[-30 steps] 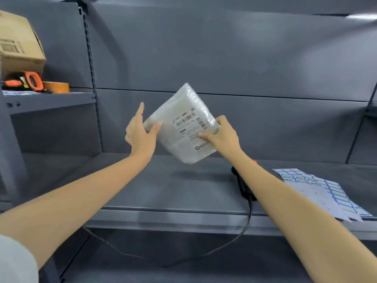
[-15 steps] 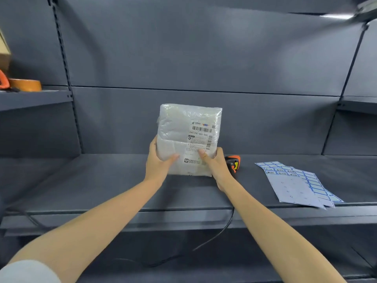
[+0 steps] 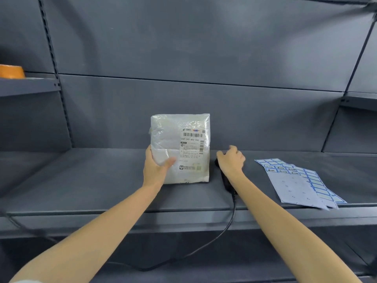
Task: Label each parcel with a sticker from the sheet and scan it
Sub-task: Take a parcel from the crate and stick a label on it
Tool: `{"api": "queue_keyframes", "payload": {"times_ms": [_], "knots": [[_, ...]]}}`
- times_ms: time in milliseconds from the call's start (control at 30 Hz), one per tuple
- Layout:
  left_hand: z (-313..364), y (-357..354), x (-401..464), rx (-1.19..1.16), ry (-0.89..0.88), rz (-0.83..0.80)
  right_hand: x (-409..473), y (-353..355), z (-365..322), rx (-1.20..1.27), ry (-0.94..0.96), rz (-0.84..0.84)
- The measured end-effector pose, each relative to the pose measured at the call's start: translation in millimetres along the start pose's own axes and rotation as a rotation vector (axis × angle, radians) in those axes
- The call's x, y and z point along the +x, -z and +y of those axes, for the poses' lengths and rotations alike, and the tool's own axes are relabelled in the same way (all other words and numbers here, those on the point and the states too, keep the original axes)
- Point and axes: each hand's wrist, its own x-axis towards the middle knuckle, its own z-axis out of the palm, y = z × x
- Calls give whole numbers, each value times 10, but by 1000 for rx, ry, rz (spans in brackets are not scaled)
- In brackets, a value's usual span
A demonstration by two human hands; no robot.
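1. The parcel, a white plastic mailer with its printed shipping label facing the camera, stands upright on the grey shelf, its bottom edge resting on the shelf.
2. The left hand grips its lower left corner, thumb across the front, fingers tucked behind.
3. The right hand is over the black scanner, fingers curled; whether they clamp it, I cannot tell.
4. The scanner's cable trails off the shelf edge.
5. The sticker sheets lie flat to the right, well apart from the parcel.
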Motion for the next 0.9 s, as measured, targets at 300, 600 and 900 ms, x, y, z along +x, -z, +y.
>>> {"api": "queue_keyframes", "payload": {"times_ms": [300,600,900], "knots": [[-92,-13,63,-56,64,16,-134,-238,257,-398,-96,57],[-37,4,76,-9,90,13,-528,88,-27,206,-163,19],[27,34,15,48,54,-4,-1401,72,-155,975,116,-186]]}}
